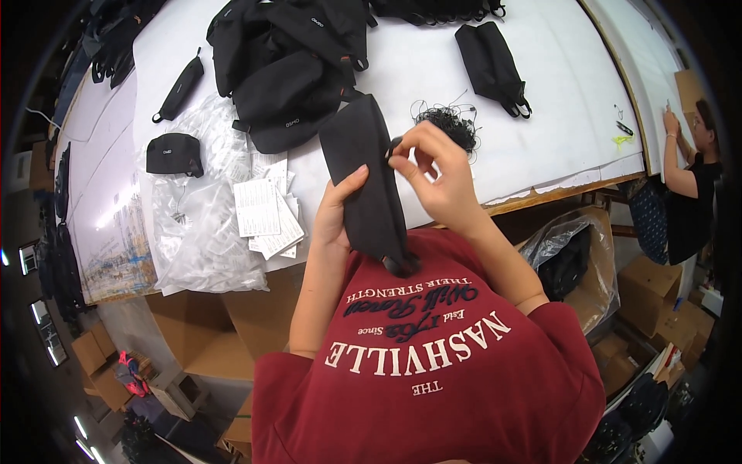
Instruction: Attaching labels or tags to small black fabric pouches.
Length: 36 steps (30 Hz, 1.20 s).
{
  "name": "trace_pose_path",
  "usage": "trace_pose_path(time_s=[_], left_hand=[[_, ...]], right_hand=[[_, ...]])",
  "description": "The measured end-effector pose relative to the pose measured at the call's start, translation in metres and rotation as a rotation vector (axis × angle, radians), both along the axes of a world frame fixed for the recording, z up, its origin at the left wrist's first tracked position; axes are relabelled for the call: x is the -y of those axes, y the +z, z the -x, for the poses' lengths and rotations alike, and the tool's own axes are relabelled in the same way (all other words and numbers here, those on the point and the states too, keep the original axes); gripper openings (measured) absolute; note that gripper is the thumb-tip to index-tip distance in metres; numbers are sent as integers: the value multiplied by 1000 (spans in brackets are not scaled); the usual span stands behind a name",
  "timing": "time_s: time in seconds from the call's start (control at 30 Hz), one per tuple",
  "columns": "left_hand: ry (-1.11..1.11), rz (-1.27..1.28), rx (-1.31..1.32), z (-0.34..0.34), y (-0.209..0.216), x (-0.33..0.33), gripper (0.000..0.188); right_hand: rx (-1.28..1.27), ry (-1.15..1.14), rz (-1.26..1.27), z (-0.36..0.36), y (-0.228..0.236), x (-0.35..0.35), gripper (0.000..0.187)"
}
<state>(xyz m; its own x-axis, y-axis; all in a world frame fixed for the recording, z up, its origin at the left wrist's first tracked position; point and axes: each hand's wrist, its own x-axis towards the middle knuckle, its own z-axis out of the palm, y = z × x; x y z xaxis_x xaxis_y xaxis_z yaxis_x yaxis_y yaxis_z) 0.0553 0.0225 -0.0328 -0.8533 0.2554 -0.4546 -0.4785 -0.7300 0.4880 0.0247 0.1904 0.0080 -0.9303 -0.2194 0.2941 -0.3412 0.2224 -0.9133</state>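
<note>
My left hand [340, 207] is wrapped round a long black fabric pouch [363, 178], thumb across its upper face. The pouch is held upright before my chest, off the table. At its right edge my right hand [437, 166] is closed in a pinch. Something small and dark shows at those fingertips, too small to name. A heap of black pouches [286, 93] lies just beyond the held one. Right behind my right hand is a tangle of thin black cords [452, 127].
White tables [556, 93] bear a single black pouch [491, 66], clear plastic bags [205, 224], printed paper cards [259, 207] and a small black pouch [174, 155]. Cardboard boxes [197, 329] stand below. Another person [688, 185] is at the far right table.
</note>
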Motion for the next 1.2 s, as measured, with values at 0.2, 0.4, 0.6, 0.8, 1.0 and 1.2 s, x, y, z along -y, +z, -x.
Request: trace_pose_path(time_s=[0.2, 0.4, 0.6, 0.8, 1.0, 1.2], left_hand=[[33, -103, 66, 11, -11, 9, 27], [151, -153, 38, 28, -2, 21, 26], [131, -116, 98, 21, 7, 8, 25], [139, -152, 99, 20, -5, 11, 27], [90, -223, 66, 20, -11, 14, 27], [-59, -281, -80, 10, -3, 4, 33]], right_hand=[[19, 168, -23, -6, 13, -3, 9], [183, 386, 46, -22, 21, 1, 8], [99, 323, 21, -21, 22, 5, 9], [196, 359, 7, -23, 29, 1, 9], [223, 378, 33, -26, 24, 0, 9], [-5, -14, -19, 0, 19, 6, 7]])
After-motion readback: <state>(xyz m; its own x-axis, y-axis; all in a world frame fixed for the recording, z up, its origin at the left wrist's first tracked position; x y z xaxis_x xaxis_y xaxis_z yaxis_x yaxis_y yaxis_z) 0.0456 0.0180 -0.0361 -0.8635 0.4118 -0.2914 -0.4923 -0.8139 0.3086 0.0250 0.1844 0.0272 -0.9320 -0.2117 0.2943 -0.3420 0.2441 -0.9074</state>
